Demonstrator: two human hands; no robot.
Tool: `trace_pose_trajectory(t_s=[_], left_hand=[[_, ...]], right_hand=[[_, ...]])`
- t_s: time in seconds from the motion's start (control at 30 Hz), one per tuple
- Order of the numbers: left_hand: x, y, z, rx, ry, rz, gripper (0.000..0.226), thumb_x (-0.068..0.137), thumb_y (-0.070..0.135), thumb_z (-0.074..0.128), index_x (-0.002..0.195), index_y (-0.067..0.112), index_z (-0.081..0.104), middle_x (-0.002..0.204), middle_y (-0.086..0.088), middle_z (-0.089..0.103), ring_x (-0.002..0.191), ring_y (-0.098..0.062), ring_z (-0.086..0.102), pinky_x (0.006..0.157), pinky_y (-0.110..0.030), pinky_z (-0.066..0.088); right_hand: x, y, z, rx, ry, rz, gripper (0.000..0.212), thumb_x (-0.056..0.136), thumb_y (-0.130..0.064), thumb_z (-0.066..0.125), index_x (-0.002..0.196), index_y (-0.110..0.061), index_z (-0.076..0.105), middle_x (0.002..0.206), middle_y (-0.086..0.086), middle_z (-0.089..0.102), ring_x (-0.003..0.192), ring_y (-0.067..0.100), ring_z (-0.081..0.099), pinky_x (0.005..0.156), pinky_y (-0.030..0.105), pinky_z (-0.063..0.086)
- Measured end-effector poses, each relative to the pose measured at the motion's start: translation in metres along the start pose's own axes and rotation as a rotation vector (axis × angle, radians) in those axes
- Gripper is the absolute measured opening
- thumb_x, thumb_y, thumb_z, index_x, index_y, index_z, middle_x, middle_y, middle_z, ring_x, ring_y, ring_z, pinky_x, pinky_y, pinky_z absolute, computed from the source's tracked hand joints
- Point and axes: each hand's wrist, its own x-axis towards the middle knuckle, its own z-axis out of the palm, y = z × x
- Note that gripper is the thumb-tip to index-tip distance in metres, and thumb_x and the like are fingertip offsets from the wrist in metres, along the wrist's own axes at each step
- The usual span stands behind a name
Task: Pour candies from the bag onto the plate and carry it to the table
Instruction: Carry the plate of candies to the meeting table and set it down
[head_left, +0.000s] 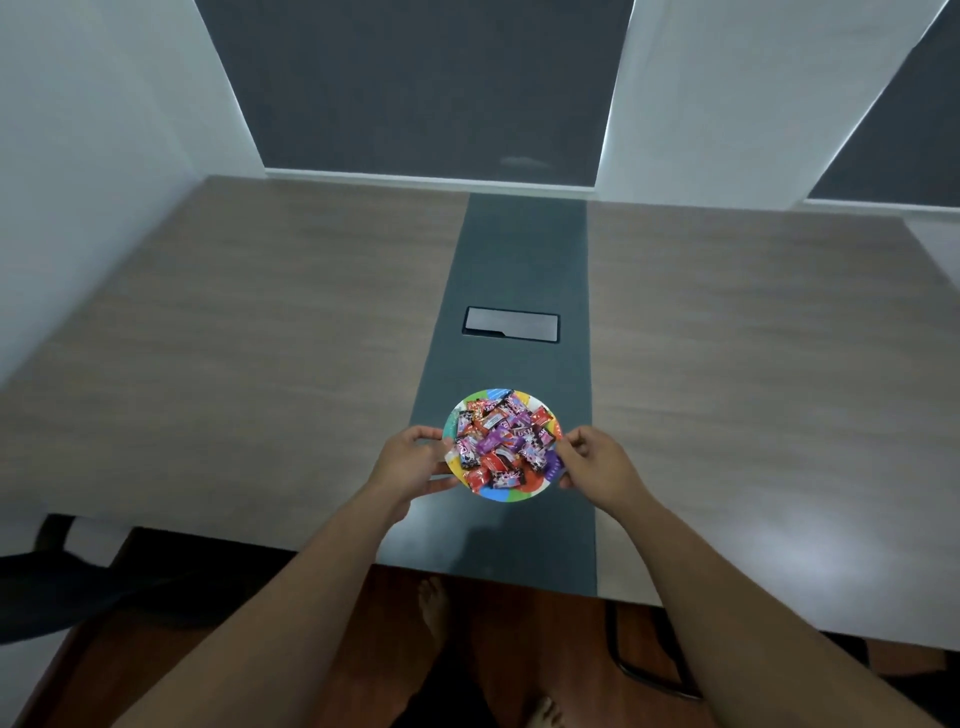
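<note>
I see a dark grey strip (514, 270) running down the middle of the wood-grain top, from the far edge to the near one. Set into it, about halfway along, is a rectangular black-framed cable hatch with a pale lid (511, 324). Beyond the far edge, dark grey wall panels (415, 83) alternate with white wall sections (727, 98). Below the near edge I can make out reddish-brown wooden flooring (519, 623), and at the lower left a black chair (67, 582), only partly in view.

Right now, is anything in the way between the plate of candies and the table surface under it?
Nothing visible. Left hand and right hand hold the plate over the table on its bare grey strip.
</note>
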Motion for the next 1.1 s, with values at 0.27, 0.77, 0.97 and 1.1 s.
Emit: trace_pose_trajectory(t_s=[0.27, 0.77, 0.97, 1.1], left_hand=[[0.12, 0.063, 0.009, 0.032, -0.01, 0.007, 0.019, 0.101, 0.016, 0.07, 0.116, 0.006, 0.066, 0.108, -0.018, 0.08, 0.082, -0.027, 0.078, 0.068, -0.038, 0.066], [0.333, 0.16, 0.049, 0.222, 0.035, -0.066, 0.004, 0.095, 0.014, 0.072, 0.093, 0.017, 0.07, 0.097, -0.014, 0.083, 0.078, -0.032, 0.081, 0.075, -0.044, 0.069], [0.394, 0.167, 0.069, 0.246, 0.06, -0.124, 0.005, 0.093, 0.016, 0.077, 0.096, 0.016, 0.073, 0.097, -0.012, 0.084, 0.077, -0.03, 0.082, 0.068, -0.037, 0.067], [0.429, 0.164, 0.079, 0.273, 0.068, -0.155, 0.01, 0.097, 0.014, 0.072, 0.09, 0.019, 0.072, 0.101, -0.012, 0.083, 0.09, -0.035, 0.083, 0.068, -0.037, 0.067]], right_hand=[[0.118, -0.015, 0.005, 0.029, 0.021, 0.048, 0.024, 0.1, -0.036, 0.065, 0.097, -0.012, 0.064, 0.078, 0.006, 0.081, 0.065, 0.021, 0.08, 0.078, 0.054, 0.067], [0.317, -0.053, 0.006, -0.041, 0.119, 0.187, 0.017, 0.105, -0.023, 0.058, 0.106, -0.007, 0.063, 0.079, 0.007, 0.077, 0.047, 0.004, 0.07, 0.063, 0.03, 0.054], [0.386, -0.042, 0.001, -0.035, 0.089, 0.252, 0.017, 0.105, -0.023, 0.057, 0.109, -0.008, 0.066, 0.095, 0.012, 0.081, 0.074, 0.031, 0.082, 0.079, 0.045, 0.065], [0.424, -0.025, 0.004, -0.036, 0.053, 0.277, 0.012, 0.105, -0.024, 0.057, 0.106, -0.015, 0.065, 0.087, 0.003, 0.077, 0.075, 0.028, 0.082, 0.083, 0.05, 0.066]])
